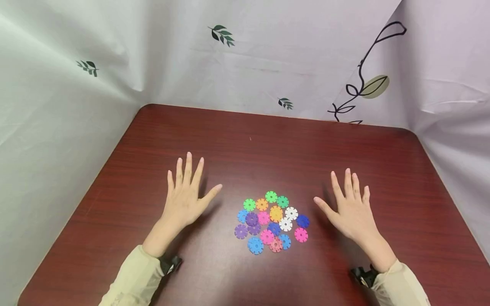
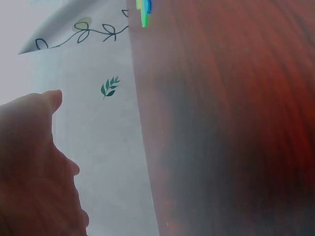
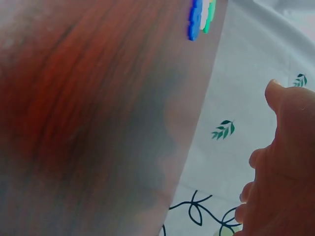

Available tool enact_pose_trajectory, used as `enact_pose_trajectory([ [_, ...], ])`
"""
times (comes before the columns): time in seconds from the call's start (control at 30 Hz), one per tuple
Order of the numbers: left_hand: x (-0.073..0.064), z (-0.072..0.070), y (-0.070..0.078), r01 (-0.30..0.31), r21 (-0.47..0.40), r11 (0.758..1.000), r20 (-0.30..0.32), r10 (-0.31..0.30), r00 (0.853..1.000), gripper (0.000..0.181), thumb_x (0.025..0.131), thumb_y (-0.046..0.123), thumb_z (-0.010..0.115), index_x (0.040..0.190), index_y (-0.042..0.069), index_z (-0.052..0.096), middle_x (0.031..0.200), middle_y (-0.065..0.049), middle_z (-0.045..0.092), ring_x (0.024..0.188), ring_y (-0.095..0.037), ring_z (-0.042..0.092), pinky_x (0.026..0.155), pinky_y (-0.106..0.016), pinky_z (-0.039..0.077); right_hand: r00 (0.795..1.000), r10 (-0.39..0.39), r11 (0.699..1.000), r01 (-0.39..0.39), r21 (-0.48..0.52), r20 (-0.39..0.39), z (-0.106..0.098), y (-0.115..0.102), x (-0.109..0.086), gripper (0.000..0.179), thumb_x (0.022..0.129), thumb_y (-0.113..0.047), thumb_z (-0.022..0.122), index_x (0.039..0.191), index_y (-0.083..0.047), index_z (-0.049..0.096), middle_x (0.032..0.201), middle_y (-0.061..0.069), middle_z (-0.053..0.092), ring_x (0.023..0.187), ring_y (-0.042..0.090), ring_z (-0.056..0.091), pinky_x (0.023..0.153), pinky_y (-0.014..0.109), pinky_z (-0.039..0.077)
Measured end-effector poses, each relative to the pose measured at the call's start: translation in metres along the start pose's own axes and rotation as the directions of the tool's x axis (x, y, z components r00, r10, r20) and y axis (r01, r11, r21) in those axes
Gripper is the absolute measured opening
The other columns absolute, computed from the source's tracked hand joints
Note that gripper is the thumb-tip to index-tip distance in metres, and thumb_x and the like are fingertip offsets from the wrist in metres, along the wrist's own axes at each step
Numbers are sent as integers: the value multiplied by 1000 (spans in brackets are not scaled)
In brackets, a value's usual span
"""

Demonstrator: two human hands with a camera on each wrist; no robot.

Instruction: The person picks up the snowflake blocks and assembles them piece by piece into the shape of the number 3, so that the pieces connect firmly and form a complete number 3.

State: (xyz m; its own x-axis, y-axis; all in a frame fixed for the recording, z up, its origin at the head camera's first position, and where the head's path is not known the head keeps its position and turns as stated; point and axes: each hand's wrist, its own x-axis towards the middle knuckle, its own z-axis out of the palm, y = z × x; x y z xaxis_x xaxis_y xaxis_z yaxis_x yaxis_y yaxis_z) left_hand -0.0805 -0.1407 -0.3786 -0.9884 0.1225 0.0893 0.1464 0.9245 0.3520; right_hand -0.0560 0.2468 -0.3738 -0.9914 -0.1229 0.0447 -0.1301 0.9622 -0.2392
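Pale sleeves with dark wrist straps lie nearest the camera. Beyond them, the left hand and right hand hover palm-down above the dark red table, the fingers of both straight, spread and released. Between the hands, apart from both, notched discs in many colours lie clustered on the table, some overlapping. White cloth with printed leaves hangs behind.

No legible text, label, brand, number or sign shows in head or wrist views: nothing readable on notched discs, worktop, black wrist straps or leaf-print cloth.
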Motion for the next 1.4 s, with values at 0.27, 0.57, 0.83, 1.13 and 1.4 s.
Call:
enact_pose_trajectory([
  [0.27,-3,-3,2,-79,-20,997,22,79,997,86,88,64,44,151,19,6,155,-4,-17,141,-29,-17,110,-60,-2,981,-192,978,189,83,21,8,-6,0,74,89,-51,54,147,-13,29,152,20,22,140,39,15,110,60,10],
  [0.57,-22,-1,21,-319,-231,919,207,367,907,61,89,37,61,139,6,43,145,-14,39,134,-33,34,111,-54,20,832,-553,820,554,143,-46,20,-34,9,51,79,-30,74,125,-12,60,124,6,60,115,24,56,94,46,46],
  [0.83,-1,22,54,-368,-277,888,330,448,831,40,82,32,72,113,8,63,85,3,58,74,-10,54,66,-24,48,738,-675,732,667,137,9,28,-53,30,44,78,-33,75,116,-13,66,107,-2,63,96,12,58,78,31,53],
  [1.13,14,38,71,-365,-246,898,427,439,790,32,72,25,80,83,11,53,78,1,49,71,-11,45,63,-24,42,708,-706,705,700,111,24,42,-60,30,32,76,-28,78,100,-11,67,90,-3,56,72,7,51,65,24,50],
  [1.4,17,25,72,-197,-548,813,427,475,769,9,91,13,61,88,7,56,62,1,57,53,-11,56,49,-20,47,706,-708,670,655,350,34,30,-65,34,13,81,-12,73,85,-13,60,73,-10,56,62,-2,47,58,11,44],
])
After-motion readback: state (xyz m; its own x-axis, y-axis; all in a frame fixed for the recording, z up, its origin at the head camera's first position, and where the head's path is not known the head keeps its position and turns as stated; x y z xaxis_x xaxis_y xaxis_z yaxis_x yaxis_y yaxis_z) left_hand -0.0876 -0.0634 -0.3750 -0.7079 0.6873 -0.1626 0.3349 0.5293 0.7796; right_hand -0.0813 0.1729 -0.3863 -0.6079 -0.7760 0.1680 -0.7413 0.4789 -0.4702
